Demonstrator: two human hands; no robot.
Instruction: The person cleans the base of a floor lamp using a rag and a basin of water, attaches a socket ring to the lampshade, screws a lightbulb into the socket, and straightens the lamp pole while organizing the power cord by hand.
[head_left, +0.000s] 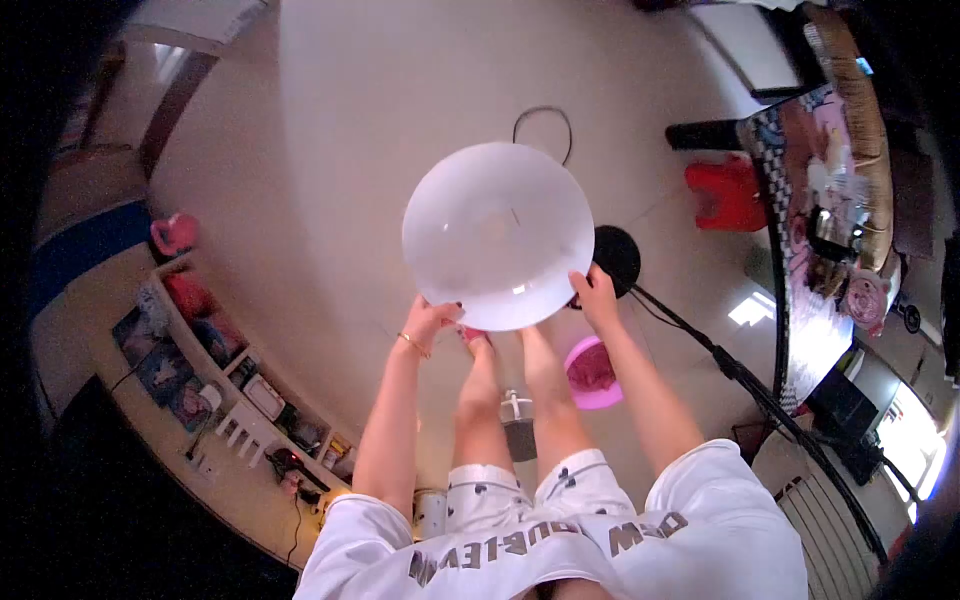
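A large, glossy white round dish (480, 225), possibly a basin or a lamp cover, is held out in front of my body. Near its middle shows a short dark mark. My left hand (432, 322), with a bracelet at the wrist, grips the near left rim, thumb on top. On the near right rim my right hand (596, 298) is closed the same way. The fingers under the rim are mostly hidden.
A pink basin (598, 397) lies on the floor by my right leg. Behind the dish stands a black round stand base (614, 262), its pole running right. A red stool (727, 194) is beside the cluttered table (779, 190); low shelves (215, 375) line the left.
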